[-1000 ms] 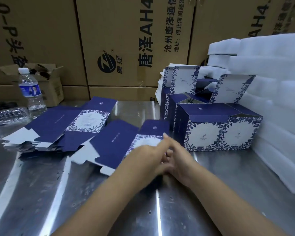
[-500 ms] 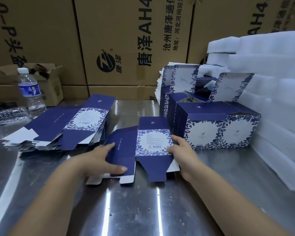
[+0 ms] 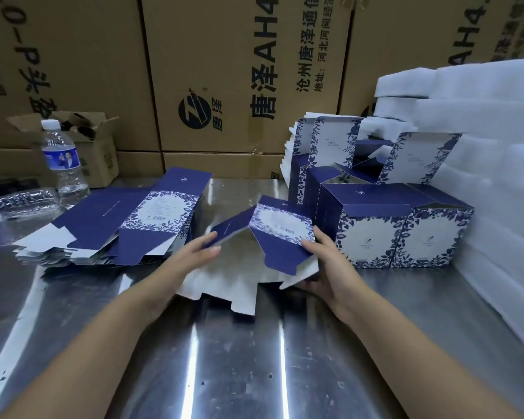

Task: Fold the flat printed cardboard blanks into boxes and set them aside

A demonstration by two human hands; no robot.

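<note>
A navy and white floral cardboard blank (image 3: 273, 234) is lifted off the steel table (image 3: 224, 358) in the middle, bent into a ridge with its white inside showing below. My left hand (image 3: 191, 255) grips its dark left panel at the edge. My right hand (image 3: 324, 261) holds its right side and lower flap. A stack of flat blanks (image 3: 127, 225) lies to the left. Folded boxes (image 3: 400, 234) stand in a group to the right, some with lids up.
White foam sheets (image 3: 466, 176) are piled at the right edge. A water bottle (image 3: 62, 160) and a crushed plastic bottle (image 3: 22, 201) sit at the far left before a small open carton (image 3: 97, 146). Large brown cartons (image 3: 239, 71) wall the back.
The blank lay flat on the table half a second ago; now both hands have raised it and bent its panels up into a ridge.
</note>
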